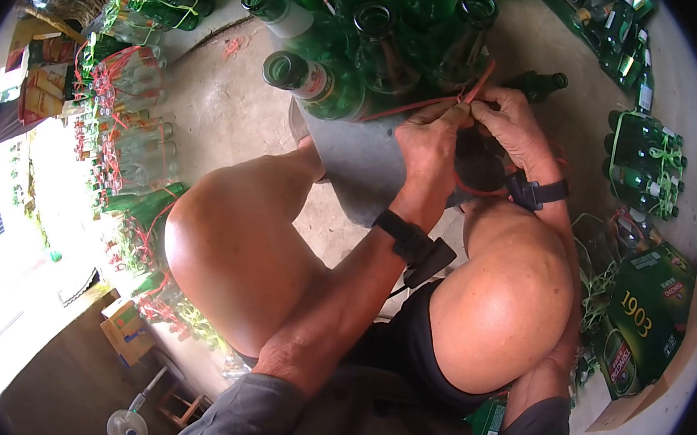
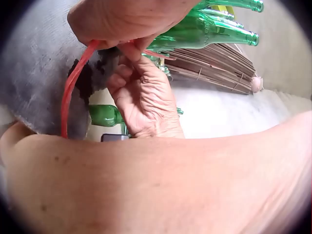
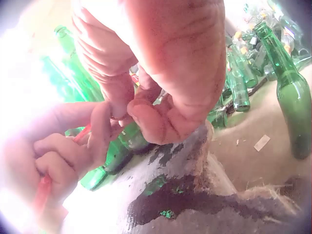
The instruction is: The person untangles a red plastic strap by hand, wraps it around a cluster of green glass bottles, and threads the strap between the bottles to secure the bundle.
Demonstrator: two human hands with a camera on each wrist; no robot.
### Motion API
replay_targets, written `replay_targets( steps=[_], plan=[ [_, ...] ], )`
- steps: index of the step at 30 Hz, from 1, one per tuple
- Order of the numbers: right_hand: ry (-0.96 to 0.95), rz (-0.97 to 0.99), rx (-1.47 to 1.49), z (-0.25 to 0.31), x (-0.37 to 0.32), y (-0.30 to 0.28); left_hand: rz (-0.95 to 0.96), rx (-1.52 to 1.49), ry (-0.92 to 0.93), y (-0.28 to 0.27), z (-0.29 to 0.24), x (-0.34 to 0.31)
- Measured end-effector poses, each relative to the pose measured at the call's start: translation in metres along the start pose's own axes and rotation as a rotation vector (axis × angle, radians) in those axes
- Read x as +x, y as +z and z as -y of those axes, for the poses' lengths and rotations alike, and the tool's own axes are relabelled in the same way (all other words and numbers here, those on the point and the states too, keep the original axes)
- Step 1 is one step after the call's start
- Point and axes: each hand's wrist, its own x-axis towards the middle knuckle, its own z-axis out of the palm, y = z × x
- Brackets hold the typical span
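A bunch of green bottles (image 1: 373, 52) stands on a worn grey surface (image 1: 363, 156), with red cord (image 1: 409, 106) running along its near side. The left hand (image 1: 433, 138) pinches the cord at the bunch's near right edge; in the left wrist view the red cord (image 2: 72, 83) hangs down from that hand (image 2: 131, 19). Touching it on the right, the right hand (image 1: 513, 124) has thumb and finger pinched at the same spot, where a cord end sticks up. In the right wrist view the fingertips of the right hand (image 3: 156, 68) meet the left hand (image 3: 68, 151), partly hiding the cord.
Tied bundles of bottles (image 1: 140, 72) line the left side, and another bundle (image 1: 646, 162) stands at right. A loose green bottle (image 1: 542, 85) lies beyond the right hand. A green carton (image 1: 645, 317) is at lower right, a fan (image 1: 127, 428) at lower left. Both knees flank the forearms.
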Motion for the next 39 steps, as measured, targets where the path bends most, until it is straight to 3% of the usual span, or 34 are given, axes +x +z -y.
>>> replay_targets(
  steps=[13,22,24,26,31,33,34,36,38,39],
  plan=[
    [0.006,-0.042,-0.017,0.017,-0.007,0.003,-0.028,-0.117,0.027,-0.001,-0.001,0.003],
    [-0.022,-0.061,-0.024,0.007,-0.003,0.006,-0.053,0.072,-0.069,0.001,0.001,0.015],
    [-0.054,-0.08,-0.061,0.001,0.001,0.006,-0.014,0.061,-0.007,0.001,0.003,0.015],
    [-0.272,-0.129,-0.139,-0.011,0.007,0.005,-0.008,0.101,0.015,0.001,0.006,0.016],
    [-0.294,-0.163,-0.274,0.008,0.0,0.006,-0.002,0.193,0.1,0.001,0.014,0.021],
    [-0.303,-0.175,-0.31,0.008,0.0,0.008,-0.006,0.214,0.295,0.002,0.018,0.022],
    [-0.308,-0.15,-0.292,0.003,0.001,0.006,-0.007,0.214,0.293,0.002,0.019,0.022],
    [-0.314,-0.126,-0.276,0.005,-0.001,0.004,0.01,0.091,0.311,0.004,0.016,0.021],
    [0.038,-0.006,0.045,0.017,-0.009,0.004,-0.012,0.139,0.239,0.002,0.01,0.018],
    [0.038,-0.006,0.046,0.014,-0.009,0.005,-0.033,0.187,0.166,0.002,0.008,0.017]
  ],
)
